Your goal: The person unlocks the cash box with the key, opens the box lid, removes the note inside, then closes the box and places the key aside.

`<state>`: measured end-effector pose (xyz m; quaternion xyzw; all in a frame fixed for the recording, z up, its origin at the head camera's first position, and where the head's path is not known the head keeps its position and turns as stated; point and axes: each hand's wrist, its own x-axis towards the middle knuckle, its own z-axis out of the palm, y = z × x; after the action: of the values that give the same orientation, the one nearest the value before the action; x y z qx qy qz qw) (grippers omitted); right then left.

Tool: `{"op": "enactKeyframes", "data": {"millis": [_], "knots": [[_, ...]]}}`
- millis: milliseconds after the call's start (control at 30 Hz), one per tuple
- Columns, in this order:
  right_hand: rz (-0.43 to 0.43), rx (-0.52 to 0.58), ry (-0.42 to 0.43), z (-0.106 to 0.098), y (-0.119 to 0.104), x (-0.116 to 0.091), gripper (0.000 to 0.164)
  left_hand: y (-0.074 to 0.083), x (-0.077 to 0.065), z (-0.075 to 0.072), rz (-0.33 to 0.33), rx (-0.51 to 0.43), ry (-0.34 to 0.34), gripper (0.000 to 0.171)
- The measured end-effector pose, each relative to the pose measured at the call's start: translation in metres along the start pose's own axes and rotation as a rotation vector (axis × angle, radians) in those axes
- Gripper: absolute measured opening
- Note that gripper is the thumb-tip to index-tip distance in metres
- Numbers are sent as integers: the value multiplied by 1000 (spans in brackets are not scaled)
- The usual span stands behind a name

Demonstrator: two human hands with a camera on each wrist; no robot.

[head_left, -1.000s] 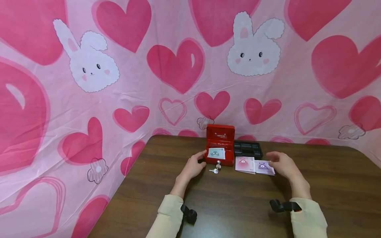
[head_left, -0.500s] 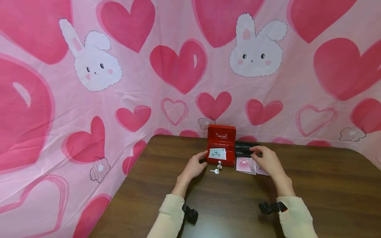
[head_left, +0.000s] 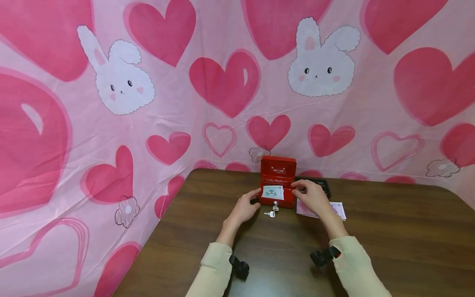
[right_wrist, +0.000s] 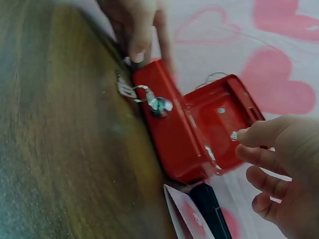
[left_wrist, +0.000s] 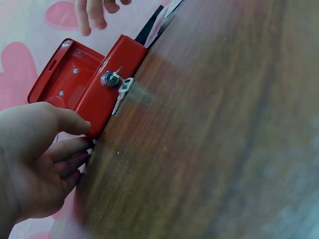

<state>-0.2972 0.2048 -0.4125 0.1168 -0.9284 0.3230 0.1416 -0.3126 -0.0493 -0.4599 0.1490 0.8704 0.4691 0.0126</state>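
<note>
A red cash box (head_left: pixel 276 203) stands near the back of the table with its lid raised. Green play banknotes (head_left: pixel 272 192) lie inside, at the left. Two keys (head_left: pixel 272 214) hang on a ring from its front lock (left_wrist: pixel 109 78). My left hand (head_left: pixel 245 208) rests against the box's left end, thumb at the front corner and fingers along the side. Over the right end of the box is my right hand (head_left: pixel 313 198), its fingers loosely bent with nothing visible between them. Pink banknotes (head_left: pixel 303 209) are partly hidden below this hand; purple banknotes (head_left: pixel 339 209) show past the wrist.
A black coin tray (head_left: pixel 324 186) sits right of the box, partly hidden by the right hand. The brown wooden table (head_left: pixel 282 264) meets a pink cloth backdrop (head_left: pixel 222 99) with hearts and rabbits close behind the box.
My right hand has moved left from the purple banknotes, past the coin tray, to the box's right end. My left hand has stayed at the box's left end.
</note>
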Motion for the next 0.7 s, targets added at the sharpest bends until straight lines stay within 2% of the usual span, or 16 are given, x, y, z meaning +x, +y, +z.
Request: {"op": "enactKeyframes", "data": {"millis": [400,700], "knots": [[-7,-3,-106,23,6,18,29,3,-1,-1,-6,12,7,53],[-61,-38,-132,33,7,27,31,1,0,0,-8,7,7,53]]}}
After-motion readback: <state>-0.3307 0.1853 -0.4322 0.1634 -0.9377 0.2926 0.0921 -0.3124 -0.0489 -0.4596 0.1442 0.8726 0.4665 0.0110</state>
